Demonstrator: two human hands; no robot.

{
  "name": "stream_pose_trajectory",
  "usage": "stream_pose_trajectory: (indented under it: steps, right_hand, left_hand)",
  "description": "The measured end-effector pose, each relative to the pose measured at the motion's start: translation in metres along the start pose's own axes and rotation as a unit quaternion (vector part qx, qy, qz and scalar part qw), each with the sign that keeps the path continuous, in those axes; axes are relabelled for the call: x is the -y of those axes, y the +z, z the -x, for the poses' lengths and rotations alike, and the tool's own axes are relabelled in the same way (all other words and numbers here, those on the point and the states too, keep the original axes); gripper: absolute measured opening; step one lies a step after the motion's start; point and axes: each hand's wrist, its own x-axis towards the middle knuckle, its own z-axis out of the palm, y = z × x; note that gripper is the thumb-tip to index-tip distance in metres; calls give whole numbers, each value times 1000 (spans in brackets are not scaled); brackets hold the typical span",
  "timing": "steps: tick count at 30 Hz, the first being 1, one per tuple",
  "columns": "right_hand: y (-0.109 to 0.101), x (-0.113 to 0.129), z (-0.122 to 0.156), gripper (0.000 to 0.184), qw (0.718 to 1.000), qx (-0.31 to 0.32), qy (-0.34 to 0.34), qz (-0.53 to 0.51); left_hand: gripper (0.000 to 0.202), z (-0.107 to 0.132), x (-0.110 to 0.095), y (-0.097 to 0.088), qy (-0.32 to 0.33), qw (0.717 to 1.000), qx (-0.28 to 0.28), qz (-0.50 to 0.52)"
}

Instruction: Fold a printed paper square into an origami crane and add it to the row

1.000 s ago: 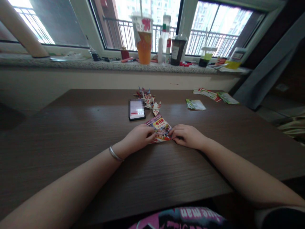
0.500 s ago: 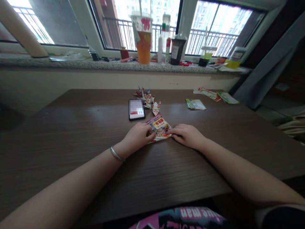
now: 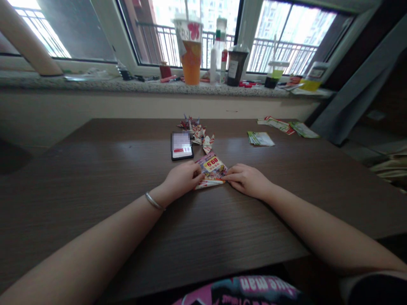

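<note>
A dark wood-grain counter sits under a wide window, with drink cups lined along the sill at 12 o'clock. Near the middle of the counter a folded paper, a glossy printed flyer with a yellow price tag, lies flat. The left hand curls at its 9 o'clock edge, fingertips pinching the lower flap. The right hand pinches the corner at 3 o'clock. A phone lies just beyond the paper at 11 o'clock, small paper figures cluster at 12, and a stack of leaflets sits well apart at 2.

The slick sheet looks likely to skid on the smooth counter if one hand bears down harder than the other, leaving the edges misaligned and the crease crooked. Pulling outward from both sides could tear it along a fold. A forward shove could bump the phone.
</note>
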Motion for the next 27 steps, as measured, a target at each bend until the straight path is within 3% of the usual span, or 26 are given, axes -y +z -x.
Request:
stream_pose_trajectory:
  steps: [7,27]
  right_hand:
    - [1,0,0,28,1000,4,5,6]
    - [0,1,-1,34,997,13,-29,76]
  left_hand:
    - [20,1,1,7,30,999,-44,-12]
    - [17,0,-2,4,42,998,-48,-1]
